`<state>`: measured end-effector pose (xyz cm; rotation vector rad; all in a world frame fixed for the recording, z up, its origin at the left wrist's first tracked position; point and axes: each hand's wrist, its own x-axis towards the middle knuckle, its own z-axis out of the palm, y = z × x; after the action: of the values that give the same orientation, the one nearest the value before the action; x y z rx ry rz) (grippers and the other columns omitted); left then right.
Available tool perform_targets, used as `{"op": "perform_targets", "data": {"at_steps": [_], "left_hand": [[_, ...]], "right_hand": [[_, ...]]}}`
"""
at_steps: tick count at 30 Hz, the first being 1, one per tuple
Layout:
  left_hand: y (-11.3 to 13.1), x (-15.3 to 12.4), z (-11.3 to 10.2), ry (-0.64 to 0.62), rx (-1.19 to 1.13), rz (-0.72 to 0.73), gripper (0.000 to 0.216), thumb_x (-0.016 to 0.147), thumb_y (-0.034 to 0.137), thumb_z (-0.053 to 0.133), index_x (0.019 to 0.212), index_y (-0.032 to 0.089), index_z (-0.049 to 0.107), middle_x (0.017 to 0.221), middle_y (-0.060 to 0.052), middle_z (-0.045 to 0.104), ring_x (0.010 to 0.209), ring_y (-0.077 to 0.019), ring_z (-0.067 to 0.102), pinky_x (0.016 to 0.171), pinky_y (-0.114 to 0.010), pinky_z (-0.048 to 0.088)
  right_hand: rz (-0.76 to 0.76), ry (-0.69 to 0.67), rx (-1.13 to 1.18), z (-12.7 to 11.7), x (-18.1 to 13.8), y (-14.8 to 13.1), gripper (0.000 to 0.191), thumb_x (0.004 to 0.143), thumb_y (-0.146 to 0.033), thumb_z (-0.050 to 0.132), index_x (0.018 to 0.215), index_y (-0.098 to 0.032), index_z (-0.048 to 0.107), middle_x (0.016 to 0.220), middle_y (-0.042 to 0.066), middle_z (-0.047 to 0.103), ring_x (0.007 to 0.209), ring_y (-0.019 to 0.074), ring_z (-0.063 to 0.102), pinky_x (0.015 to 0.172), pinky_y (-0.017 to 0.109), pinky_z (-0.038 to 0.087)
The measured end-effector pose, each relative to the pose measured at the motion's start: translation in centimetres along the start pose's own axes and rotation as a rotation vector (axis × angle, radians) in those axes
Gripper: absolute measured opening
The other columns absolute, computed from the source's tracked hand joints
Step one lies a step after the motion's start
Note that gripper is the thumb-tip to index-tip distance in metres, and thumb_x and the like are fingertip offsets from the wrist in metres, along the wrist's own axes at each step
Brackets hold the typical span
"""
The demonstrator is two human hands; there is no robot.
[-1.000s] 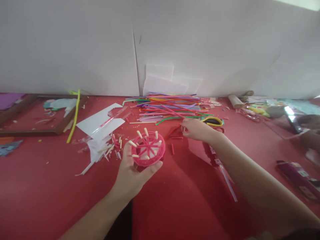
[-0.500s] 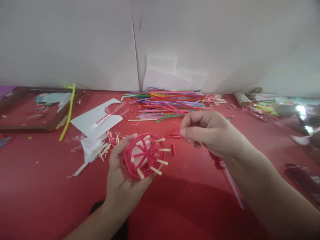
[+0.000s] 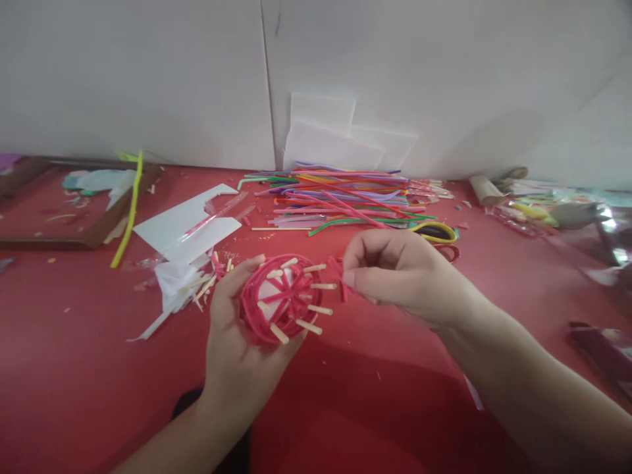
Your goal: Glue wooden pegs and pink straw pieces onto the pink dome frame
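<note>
My left hand cups a round pink wheel of straws with pale wooden sticks poking out of its rim towards the right. My right hand is closed in a pinch on a short pink straw piece, held right beside the sticks' free ends. Both hands hover over the red table, close together near the middle of the view.
A heap of coloured straws lies behind the hands by the white wall. Yellow-handled scissors sit just behind my right hand. White paper scraps and cut sticks lie left. A brown tray sits far left; clutter far right.
My right hand came back from the straw heap with a short pink piece and now holds it next to the wheel. My left hand tilted the wheel so the sticks point right.
</note>
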<state>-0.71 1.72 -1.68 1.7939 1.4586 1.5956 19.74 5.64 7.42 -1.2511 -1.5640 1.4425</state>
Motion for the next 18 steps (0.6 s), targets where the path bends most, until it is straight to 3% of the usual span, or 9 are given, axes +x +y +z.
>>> {"op": "perform_targets", "data": {"at_steps": [13,18], "left_hand": [[-0.14,-0.05,-0.02,-0.028,-0.042,-0.026,0.085,0.063,0.026,0.091,0.137,0.027,0.050,0.129,-0.006,0.059,0.117,-0.0263,0.062,0.097,-0.038,0.055],[-0.14,-0.16,0.01,-0.025,-0.031,-0.046,0.084,0.063,0.029,0.091,0.137,0.032,0.051,0.130,-0.005,0.059,0.119,-0.0288,0.062,0.101,-0.044,0.054]], "right_hand": [[-0.081,0.033,-0.062,0.35,-0.09,0.13,0.009,0.075,-0.016,0.068,0.068,-0.019,0.063,0.061,-0.005,0.060,0.054,0.0063,0.050,0.046,0.017,0.037],[-0.088,0.037,-0.075,0.33,-0.08,0.25,0.008,0.076,-0.016,0.068,0.069,-0.019,0.064,0.062,-0.004,0.060,0.054,0.0069,0.051,0.046,0.017,0.038]]}}
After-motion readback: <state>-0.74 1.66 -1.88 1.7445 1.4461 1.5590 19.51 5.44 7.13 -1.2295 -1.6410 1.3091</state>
